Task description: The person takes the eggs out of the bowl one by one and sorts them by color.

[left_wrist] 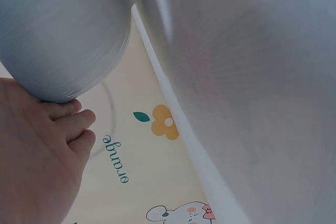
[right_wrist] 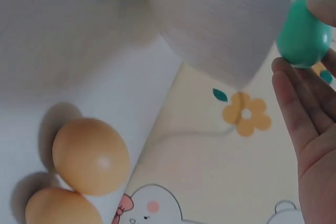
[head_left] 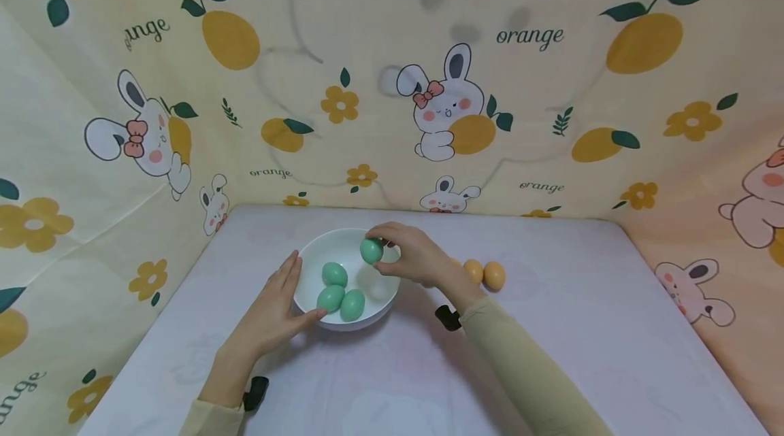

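A white bowl (head_left: 378, 286) stands on the table with three green eggs (head_left: 334, 274) lying together at its left front. My left hand (head_left: 269, 317) rests against the bowl's left side, fingers straight along the outside and thumb at the front rim. In the left wrist view, its fingertips (left_wrist: 84, 124) touch the bowl's outer wall (left_wrist: 63, 35). My right hand (head_left: 413, 256) pinches another green egg (head_left: 371, 251) between thumb and fingers, above the bowl's right side. The right wrist view shows this held egg (right_wrist: 302, 35) beside the bowl's outside.
Orange-brown eggs (head_left: 494, 275) lie in a row right of the bowl, one partly hidden behind my right wrist. A pale cloth covers the table (head_left: 551, 341). A printed curtain (head_left: 380, 35) with rabbits and oranges rises behind and at both sides.
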### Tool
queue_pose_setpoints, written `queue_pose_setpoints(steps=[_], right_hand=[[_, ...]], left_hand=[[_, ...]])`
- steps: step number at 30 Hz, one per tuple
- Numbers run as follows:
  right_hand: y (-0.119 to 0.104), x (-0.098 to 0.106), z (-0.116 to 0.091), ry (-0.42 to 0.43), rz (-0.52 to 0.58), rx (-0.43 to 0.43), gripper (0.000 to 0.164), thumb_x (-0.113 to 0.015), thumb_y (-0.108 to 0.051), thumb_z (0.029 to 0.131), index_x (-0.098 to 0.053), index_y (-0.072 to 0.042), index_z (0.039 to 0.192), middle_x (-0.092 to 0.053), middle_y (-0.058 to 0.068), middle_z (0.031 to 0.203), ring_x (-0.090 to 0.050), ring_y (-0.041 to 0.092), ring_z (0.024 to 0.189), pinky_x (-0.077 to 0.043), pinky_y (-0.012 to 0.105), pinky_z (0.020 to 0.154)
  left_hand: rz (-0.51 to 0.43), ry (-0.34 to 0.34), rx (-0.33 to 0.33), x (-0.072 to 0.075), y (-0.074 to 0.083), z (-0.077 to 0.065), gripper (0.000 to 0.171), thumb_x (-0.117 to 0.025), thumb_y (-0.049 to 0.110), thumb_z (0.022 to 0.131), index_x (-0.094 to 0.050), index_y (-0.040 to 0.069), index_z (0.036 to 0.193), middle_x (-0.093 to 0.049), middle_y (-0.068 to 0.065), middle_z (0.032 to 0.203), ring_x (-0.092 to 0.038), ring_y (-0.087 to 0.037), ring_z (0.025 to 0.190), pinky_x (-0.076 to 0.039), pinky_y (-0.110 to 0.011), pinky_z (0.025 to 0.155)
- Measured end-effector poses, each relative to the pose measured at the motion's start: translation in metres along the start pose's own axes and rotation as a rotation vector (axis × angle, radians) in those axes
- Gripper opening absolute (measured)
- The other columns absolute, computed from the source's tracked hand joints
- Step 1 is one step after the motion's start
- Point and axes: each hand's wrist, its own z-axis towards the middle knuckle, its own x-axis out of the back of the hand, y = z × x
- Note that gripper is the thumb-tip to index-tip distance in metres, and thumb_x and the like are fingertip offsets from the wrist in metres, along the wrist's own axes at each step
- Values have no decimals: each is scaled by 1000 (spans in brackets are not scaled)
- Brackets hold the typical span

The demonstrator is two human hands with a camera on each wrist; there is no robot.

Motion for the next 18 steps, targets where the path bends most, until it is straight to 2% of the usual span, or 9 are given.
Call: queue_pose_setpoints(steps=[6,11,18], right_hand=[[2,12,-17,96,18,30,52,-76,-22,79,-58,-18,127,-56,-7,128,-57,5,102,-52,25,87],[6,19,-33,163,34,85,52,-78,-18,77,-59,-12,125,-57,-4,126,-59,8,102,-52,24,86],[11,26,-58,182,62,93,53,-78,-17,77,-58,-10,126,-58,-1,125,-59,11,103,-53,27,86]], left_hand=[[2,7,-11,0,-1,-1,111,-56,73,77,-9,6,153,-1,-4,160,-10,-30,145,-19,-52,115],[16,5,-17,-1,-1,0,111,-57,71,77,-9,5,152,-3,-7,160,-11,-31,145,-19,-53,115],[46,-2,-23,1,1,0,111,-56,72,77,-11,4,152,-6,-10,160,-12,-33,145,-19,-54,114]])
